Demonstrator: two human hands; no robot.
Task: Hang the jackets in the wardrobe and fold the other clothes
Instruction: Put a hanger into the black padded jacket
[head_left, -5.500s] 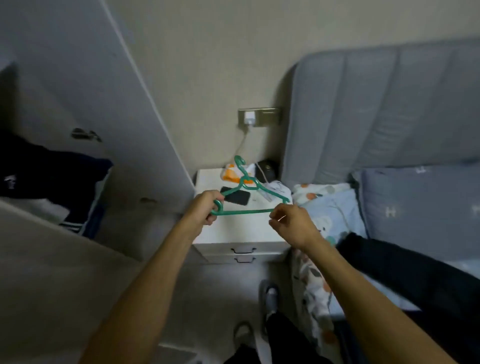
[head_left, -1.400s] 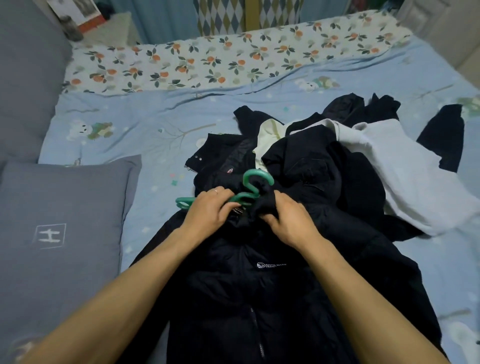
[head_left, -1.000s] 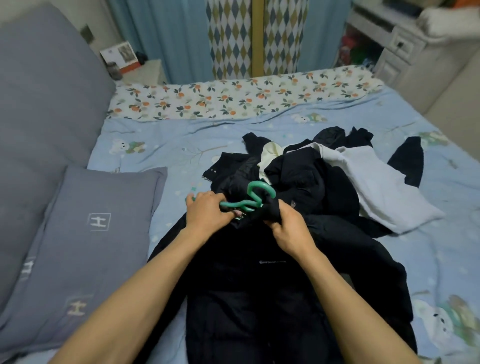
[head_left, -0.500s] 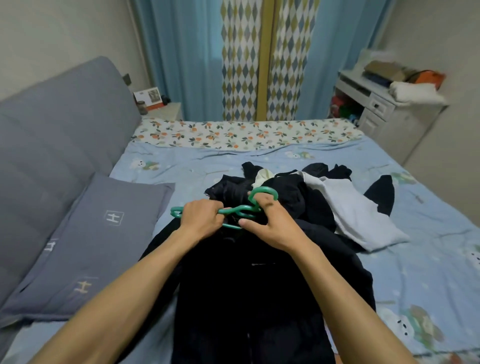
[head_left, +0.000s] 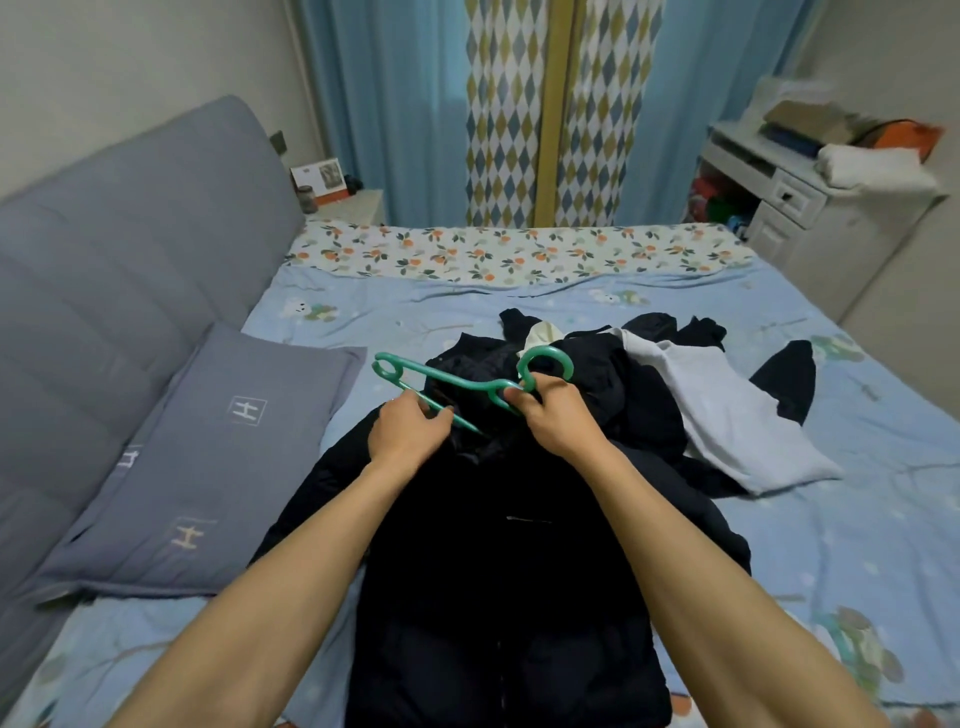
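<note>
Hanger (head_left: 447, 382) now lifted, 2 hands (head_left: 408, 431), 1 jacket (head_left: 498, 571)

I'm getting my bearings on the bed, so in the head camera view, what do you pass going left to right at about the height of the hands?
Grey headboard → grey pillow → left hand → right hand → white garment → bare blue bedsheet.

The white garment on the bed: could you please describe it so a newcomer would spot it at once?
Start at the blue bed and find the heap of clothes in its middle. The white garment lies along the heap's right side, spread flat toward the bed's right edge. It is the only large pale piece among dark clothes.
</note>
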